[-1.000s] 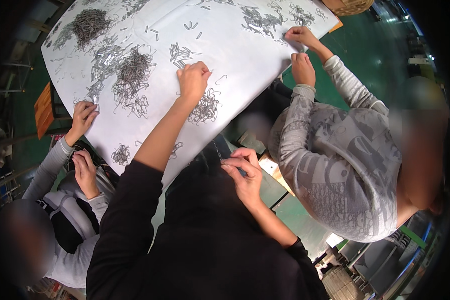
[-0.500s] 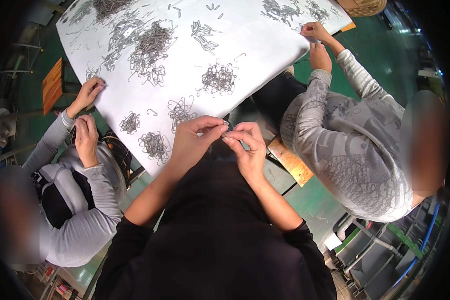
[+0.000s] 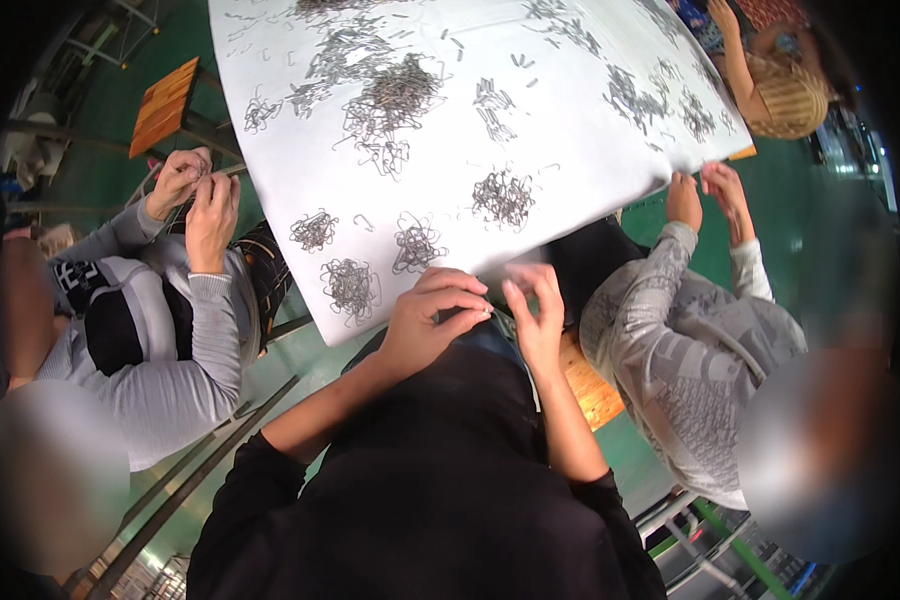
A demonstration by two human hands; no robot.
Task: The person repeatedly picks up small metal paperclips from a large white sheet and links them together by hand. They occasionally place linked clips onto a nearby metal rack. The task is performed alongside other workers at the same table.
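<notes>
Meeting at the near edge of the white table (image 3: pixel 590 130), the left hand (image 3: pixel 432 318) and right hand (image 3: pixel 536 308) curl their fingers together, pinching something too small to identify. Tangles of metal wire clips (image 3: pixel 412 244) lie just beyond them. Co-workers' hands (image 3: pixel 195 195) work at the sides.

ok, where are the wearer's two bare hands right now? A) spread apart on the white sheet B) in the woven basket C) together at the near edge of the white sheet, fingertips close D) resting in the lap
C: the left hand and right hand meet fingertip to fingertip at the near edge of the white sheet, beside small heaps of grey wire clips.
</notes>
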